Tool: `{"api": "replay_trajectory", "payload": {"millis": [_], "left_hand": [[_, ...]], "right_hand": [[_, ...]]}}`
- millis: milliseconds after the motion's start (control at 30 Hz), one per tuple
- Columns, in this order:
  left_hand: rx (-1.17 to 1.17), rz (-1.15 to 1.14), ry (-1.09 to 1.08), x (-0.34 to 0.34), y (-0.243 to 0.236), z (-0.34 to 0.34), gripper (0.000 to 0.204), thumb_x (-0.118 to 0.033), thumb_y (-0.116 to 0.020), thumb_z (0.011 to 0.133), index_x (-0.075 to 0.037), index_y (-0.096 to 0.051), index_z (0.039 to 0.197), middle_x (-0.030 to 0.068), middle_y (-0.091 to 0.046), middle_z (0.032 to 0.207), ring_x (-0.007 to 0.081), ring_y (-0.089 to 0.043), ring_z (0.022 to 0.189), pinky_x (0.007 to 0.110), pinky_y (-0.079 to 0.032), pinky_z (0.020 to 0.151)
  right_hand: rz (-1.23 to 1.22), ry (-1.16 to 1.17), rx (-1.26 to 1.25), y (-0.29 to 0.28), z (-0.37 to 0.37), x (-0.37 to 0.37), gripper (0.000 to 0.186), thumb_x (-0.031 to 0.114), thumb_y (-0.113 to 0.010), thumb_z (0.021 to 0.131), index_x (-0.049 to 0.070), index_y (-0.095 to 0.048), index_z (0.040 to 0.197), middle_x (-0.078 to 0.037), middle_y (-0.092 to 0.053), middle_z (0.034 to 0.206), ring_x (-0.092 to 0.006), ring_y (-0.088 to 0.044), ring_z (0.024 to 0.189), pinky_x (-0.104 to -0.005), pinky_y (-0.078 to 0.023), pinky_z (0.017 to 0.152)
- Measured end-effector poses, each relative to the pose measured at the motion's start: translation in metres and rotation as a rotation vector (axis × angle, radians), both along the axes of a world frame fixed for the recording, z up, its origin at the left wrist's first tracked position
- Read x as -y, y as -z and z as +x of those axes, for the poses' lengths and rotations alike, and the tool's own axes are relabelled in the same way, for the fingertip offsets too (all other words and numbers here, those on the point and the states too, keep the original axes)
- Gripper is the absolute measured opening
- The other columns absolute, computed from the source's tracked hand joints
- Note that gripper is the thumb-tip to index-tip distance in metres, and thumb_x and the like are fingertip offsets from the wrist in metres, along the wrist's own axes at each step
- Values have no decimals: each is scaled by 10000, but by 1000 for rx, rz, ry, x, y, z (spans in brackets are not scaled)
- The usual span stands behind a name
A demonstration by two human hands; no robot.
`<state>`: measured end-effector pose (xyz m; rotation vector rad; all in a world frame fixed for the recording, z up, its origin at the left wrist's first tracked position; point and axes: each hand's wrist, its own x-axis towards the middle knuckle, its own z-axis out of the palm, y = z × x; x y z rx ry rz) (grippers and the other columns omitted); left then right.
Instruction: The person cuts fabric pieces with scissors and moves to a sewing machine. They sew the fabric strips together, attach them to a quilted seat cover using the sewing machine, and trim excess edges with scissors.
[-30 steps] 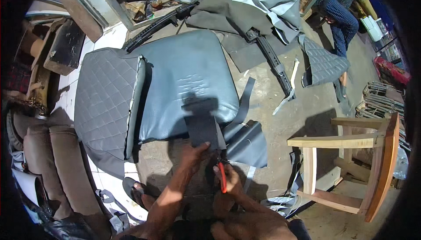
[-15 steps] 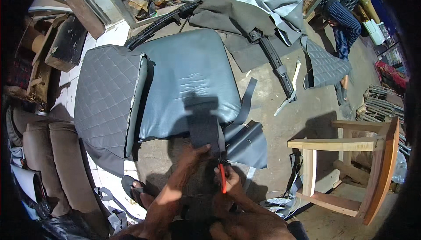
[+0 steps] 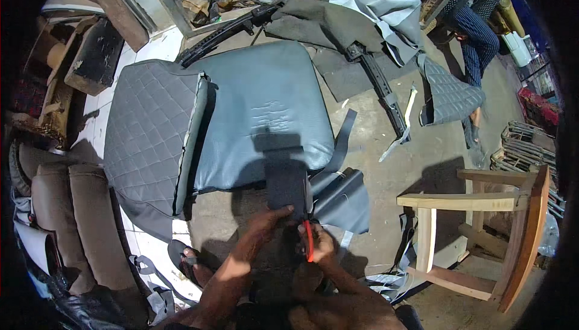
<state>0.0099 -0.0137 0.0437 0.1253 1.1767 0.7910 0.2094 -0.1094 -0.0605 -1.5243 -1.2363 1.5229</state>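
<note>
Thumb uppermost, my left hand [image 3: 264, 221] is closed on the near end of a dark, flat piece of upholstery material [image 3: 283, 186]. Red-handled scissors [image 3: 309, 241] are gripped in my right hand [image 3: 324, 244], with the blades pointing away from me along the right edge of that piece. Shadow makes it hard to tell how far the blades are open. Just beyond lies a blue-grey padded seat cushion [image 3: 271, 101], wrinkled in the middle. A quilted grey cover [image 3: 148, 131] leans along its left side. Loose dark vinyl [image 3: 344, 200] lies to the right of the scissors.
A wooden frame [image 3: 458, 201] stands at right. Black metal rails [image 3: 381, 86] and grey fabric [image 3: 325, 22] lie at the back, near a quilted piece [image 3: 446, 89]. Another person [image 3: 476, 34] is at far right. Brown cushions [image 3: 66, 227] sit at left; scraps [image 3: 386, 282] lie nearby.
The whole view has shifted slightly. Both hands keep their holds, and the scissors stay at the right edge of the dark piece with little visible movement.
</note>
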Motion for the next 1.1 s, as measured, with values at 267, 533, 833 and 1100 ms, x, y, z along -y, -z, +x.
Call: {"api": "replay_trajectory", "payload": {"millis": [267, 533, 833, 1100], "left_hand": [[-195, -88, 203, -2, -27, -6, 522, -184, -797, 913, 9, -564, 1338, 157, -687, 1171, 301, -697, 1045, 421, -578, 949], [117, 41, 103, -28, 14, -41, 596, -273, -812, 905, 10, -565, 1366, 162, -676, 1264, 288, -689, 1109, 439, -518, 1028], [79, 227, 104, -79, 0, -24, 551, -192, -809, 899, 37, -556, 1332, 167, -699, 1155, 287, -713, 1060, 442, -599, 934], [-80, 297, 48, -51, -12, 2, 525, -144, -807, 891, 28, -562, 1322, 153, -705, 1169, 279, -712, 1048, 444, -598, 938]], "right_hand": [[-353, -74, 60, -87, -10, -37, 199, 155, -670, 998, 48, -608, 1153, -52, -689, 1045, -103, -651, 825, -259, -509, 651], [-523, 111, -1258, -52, 9, -22, 214, 194, -601, 1037, 24, -601, 1166, -90, -669, 1040, -152, -628, 771, -304, -533, 655], [316, 12, 44, -95, 2, -21, 304, 219, -798, 921, 13, -630, 1068, -104, -718, 863, -167, -719, 784, -321, -557, 685], [174, 45, 255, -100, -3, -35, 431, 390, -829, 896, 25, -629, 1007, -106, -707, 768, -208, -721, 682, -358, -570, 649]]}}
